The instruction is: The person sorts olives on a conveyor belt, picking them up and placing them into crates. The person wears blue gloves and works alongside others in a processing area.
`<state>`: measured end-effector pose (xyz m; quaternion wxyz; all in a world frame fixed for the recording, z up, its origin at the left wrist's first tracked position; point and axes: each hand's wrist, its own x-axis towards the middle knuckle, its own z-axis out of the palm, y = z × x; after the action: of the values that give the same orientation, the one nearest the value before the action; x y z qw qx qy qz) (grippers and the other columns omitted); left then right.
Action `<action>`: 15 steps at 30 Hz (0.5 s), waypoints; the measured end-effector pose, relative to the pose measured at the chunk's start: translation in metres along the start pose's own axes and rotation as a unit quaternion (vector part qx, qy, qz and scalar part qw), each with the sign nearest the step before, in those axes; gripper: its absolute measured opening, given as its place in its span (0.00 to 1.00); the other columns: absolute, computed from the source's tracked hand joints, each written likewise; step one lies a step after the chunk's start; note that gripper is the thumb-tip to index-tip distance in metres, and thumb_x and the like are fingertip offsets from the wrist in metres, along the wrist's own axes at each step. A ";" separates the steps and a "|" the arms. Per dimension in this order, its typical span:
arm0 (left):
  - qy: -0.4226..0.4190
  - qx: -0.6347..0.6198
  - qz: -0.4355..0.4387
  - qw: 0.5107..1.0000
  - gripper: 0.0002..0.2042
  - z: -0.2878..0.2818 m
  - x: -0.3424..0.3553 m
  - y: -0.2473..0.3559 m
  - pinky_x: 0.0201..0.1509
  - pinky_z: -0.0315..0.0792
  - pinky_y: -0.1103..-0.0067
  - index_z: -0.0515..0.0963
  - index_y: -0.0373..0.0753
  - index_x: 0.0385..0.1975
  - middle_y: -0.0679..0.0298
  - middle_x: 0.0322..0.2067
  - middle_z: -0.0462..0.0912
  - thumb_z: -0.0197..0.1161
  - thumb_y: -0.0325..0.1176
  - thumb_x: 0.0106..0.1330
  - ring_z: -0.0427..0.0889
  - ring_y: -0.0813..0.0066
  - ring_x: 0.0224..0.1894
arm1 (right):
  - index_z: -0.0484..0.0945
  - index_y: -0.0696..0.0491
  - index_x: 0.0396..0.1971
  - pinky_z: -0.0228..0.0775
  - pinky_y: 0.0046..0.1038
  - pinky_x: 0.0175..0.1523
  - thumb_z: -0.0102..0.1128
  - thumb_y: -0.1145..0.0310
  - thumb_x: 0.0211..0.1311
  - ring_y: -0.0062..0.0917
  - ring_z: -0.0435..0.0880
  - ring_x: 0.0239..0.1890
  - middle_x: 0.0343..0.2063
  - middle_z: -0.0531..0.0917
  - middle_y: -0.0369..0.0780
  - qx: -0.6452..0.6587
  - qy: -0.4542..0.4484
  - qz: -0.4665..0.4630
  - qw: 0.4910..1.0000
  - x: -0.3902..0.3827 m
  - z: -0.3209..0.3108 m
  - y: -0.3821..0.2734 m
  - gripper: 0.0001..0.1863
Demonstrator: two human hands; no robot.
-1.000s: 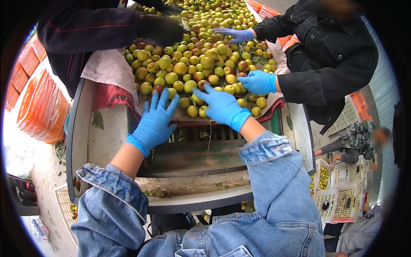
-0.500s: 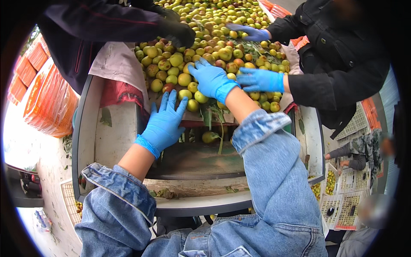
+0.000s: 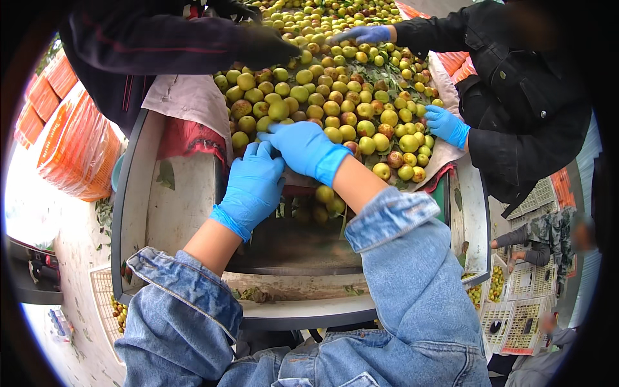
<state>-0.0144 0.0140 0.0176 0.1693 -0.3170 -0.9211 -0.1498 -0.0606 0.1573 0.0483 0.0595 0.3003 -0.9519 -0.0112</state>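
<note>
Round green and reddish-brown jujubes [image 3: 364, 129] lie spread over the sloping bed in front of me. At the near left edge of the pile, my right hand [image 3: 303, 151], in a blue glove, has its fingers bent down beside a green jujube. My left hand [image 3: 251, 184], also blue-gloved, is just below it with fingers curled, nearly touching the right fingers. What lies under the fingertips of both hands is hidden. Below the bed's edge, several jujubes [image 3: 325, 201] are blurred above the dark green chute [image 3: 296, 248].
A light-rimmed frame [image 3: 303, 306] surrounds the chute. On the right, a co-worker's blue-gloved hand [image 3: 447, 126] rests at the cloth edge; another co-worker's dark sleeve [image 3: 193, 48] reaches across at left. Orange wrapped bundles [image 3: 80, 145] stand at left, crates [image 3: 516, 322] at lower right.
My right hand has moved left and down, closer to my left; both hands' fingers have curled in. Jujubes at the near edge have dropped into the chute. The right co-worker's near hand has drawn back right.
</note>
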 end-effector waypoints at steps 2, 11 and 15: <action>-0.034 0.023 -0.001 0.999 0.14 0.004 -0.005 -0.002 0.45 0.70 0.59 0.75 0.41 0.37 0.57 0.46 0.70 0.65 0.35 0.51 0.68 0.55 0.52 | 0.76 0.40 0.48 0.73 0.35 0.44 0.50 0.67 0.56 0.36 0.81 0.39 0.43 0.80 0.38 0.016 -0.039 0.005 0.999 -0.019 -0.007 0.003 0.18; -0.133 0.033 0.012 0.991 0.14 0.007 -0.010 0.002 0.56 0.58 0.45 0.72 0.43 0.37 0.60 0.42 0.70 0.65 0.37 0.53 0.69 0.59 0.51 | 0.75 0.36 0.52 0.72 0.35 0.49 0.51 0.72 0.55 0.39 0.79 0.45 0.46 0.78 0.43 0.059 0.050 0.103 0.992 -0.006 -0.014 0.062 0.24; -0.110 0.028 0.012 0.993 0.12 0.007 -0.012 -0.001 0.57 0.57 0.46 0.73 0.43 0.36 0.61 0.38 0.70 0.64 0.37 0.54 0.71 0.61 0.47 | 0.77 0.38 0.50 0.71 0.32 0.54 0.52 0.73 0.54 0.35 0.77 0.50 0.53 0.76 0.36 0.072 -0.095 0.065 0.991 -0.013 -0.012 0.042 0.22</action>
<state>-0.0080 0.0098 0.0063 0.0776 -0.3380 -0.9340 -0.0863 -0.0722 0.1995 0.0615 -0.0527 0.2383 -0.9692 0.0326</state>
